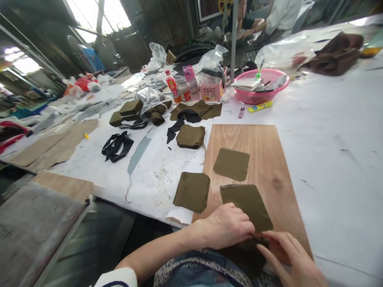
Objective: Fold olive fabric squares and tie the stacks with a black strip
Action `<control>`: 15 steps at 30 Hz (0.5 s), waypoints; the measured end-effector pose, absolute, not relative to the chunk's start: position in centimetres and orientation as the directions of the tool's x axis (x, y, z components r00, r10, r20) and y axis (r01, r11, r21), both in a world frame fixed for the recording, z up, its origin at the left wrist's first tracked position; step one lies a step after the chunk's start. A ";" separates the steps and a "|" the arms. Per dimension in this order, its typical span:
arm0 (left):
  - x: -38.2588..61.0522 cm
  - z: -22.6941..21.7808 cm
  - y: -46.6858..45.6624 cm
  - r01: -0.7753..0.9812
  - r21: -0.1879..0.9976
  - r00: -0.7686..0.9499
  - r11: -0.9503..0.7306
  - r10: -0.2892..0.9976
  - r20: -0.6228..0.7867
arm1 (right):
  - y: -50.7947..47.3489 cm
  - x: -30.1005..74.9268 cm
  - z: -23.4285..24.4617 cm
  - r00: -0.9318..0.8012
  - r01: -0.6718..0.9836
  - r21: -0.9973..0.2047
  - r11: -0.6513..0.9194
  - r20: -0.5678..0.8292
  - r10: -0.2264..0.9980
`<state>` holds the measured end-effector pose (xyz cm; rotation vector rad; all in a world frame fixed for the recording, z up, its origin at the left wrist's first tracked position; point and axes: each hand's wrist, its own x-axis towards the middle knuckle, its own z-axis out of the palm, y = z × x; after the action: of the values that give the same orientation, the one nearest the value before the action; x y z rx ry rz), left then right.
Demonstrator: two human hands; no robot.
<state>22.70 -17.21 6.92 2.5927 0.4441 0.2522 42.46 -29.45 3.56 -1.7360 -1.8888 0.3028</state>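
My left hand (226, 225) rests on the near edge of a wooden board (269, 167), fingers curled and pinching the near corner of an olive-green fabric square (247, 203). Beside it my right hand (287, 255) pinches the same piece at its lower edge with fingertips together. A second olive square (231, 163) lies flat farther up the board. Another small stack of olive squares (192, 190) sits just left of the board on white paper, and a thicker stack (190, 136) lies beyond it.
Black straps (117, 146), folded olive pieces (127, 112), bottles (183, 85), a pink box (211, 91) and a pink basin (261, 85) crowd the far table. Brown cloth (338, 54) lies far right. Another person sits at the back. Cardboard sheets (50, 145) lie left.
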 end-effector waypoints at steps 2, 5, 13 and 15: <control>21.5 8.3 -16.9 0.315 0.705 0.859 -0.635 0.507 0.073 | -29.0 43.3 3.6 0.025 0.855 -0.503 0.124 0.279 0.960; 18.8 9.8 -16.2 0.299 0.940 0.603 -0.167 0.796 -0.050 | -27.8 43.4 3.4 0.042 0.908 -0.402 0.115 0.362 0.931; 9.8 5.5 -13.8 0.483 0.865 -0.068 0.132 0.991 -0.113 | -27.4 41.2 1.9 -0.010 0.964 -0.245 0.103 0.354 0.935; 8.6 4.2 -13.7 0.644 0.759 -0.086 0.101 0.995 -0.059 | -28.2 40.8 2.1 0.008 0.970 -0.232 0.077 0.346 0.938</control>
<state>8.59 -13.74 4.25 1.6025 1.7963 0.7692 40.84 -28.15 2.12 -1.8862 -1.9561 -0.1041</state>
